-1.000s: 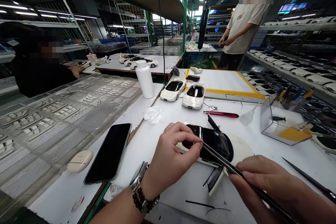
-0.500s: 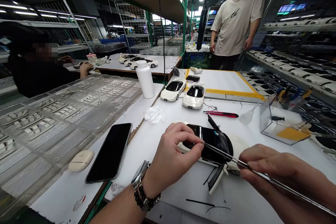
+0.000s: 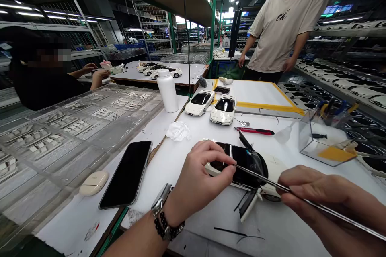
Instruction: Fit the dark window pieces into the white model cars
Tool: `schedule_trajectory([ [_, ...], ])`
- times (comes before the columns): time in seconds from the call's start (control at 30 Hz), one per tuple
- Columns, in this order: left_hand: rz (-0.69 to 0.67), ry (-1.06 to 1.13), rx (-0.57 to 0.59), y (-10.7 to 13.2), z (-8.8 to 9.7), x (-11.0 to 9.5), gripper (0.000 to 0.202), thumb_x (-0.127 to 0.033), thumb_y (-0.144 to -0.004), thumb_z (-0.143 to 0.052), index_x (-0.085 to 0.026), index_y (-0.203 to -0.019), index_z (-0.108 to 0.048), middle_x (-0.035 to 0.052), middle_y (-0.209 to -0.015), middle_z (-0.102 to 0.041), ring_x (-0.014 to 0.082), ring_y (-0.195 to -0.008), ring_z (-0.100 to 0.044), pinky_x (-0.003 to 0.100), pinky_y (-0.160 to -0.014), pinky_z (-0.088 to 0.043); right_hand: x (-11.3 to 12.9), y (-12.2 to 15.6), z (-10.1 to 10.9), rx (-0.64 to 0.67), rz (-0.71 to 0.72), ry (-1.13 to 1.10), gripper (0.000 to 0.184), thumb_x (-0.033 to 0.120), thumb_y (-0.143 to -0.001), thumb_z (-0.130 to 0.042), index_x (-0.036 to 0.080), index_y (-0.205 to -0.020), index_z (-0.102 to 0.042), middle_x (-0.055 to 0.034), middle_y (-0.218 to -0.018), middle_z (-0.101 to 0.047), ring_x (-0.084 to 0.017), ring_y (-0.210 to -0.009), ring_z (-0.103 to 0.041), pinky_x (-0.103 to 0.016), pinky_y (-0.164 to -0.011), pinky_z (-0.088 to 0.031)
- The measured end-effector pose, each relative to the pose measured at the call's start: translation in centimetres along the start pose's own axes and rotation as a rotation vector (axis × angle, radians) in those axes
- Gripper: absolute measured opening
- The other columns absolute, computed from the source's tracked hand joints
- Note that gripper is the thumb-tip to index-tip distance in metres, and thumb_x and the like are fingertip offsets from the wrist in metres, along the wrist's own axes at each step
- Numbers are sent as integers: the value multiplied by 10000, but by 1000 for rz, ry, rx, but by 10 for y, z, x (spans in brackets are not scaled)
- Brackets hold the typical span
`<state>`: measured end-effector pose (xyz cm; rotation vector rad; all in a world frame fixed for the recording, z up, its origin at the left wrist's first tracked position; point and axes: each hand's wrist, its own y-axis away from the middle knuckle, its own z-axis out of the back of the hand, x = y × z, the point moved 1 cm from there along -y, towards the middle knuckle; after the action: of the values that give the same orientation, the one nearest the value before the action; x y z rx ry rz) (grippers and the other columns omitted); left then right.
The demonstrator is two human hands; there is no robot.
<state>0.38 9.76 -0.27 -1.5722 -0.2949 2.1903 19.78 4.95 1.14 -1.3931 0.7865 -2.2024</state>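
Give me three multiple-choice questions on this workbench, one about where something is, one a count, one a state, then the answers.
1. Where is the black smartphone?
A) Left of the left hand
B) Inside the acrylic box
C) On the yellow-taped board

2. How many white model cars stand by the yellow-taped board?
A) One
B) Two
C) Five

3. What state is the slender metal tool in?
A) Lying on the bench
B) Held in the right hand
C) Standing in the acrylic box

Answers: 1 A, it lies flat on the white bench. 2 B, two stand side by side. 3 B, the fingers pinch it.
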Motion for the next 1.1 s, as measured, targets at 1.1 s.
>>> schedule_trajectory([
  [1.1, -271, -453, 109, 3, -12, 7, 132, -96, -793, -582, -196, -761, -662, 25, -801, -630, 185, -806, -536, 354, -751, -435, -11, -7, 27, 84, -12, -99, 165, 145, -753, -691, 259, -784, -577, 15, -718, -637, -160, -620, -620, -218, -500, -513],
])
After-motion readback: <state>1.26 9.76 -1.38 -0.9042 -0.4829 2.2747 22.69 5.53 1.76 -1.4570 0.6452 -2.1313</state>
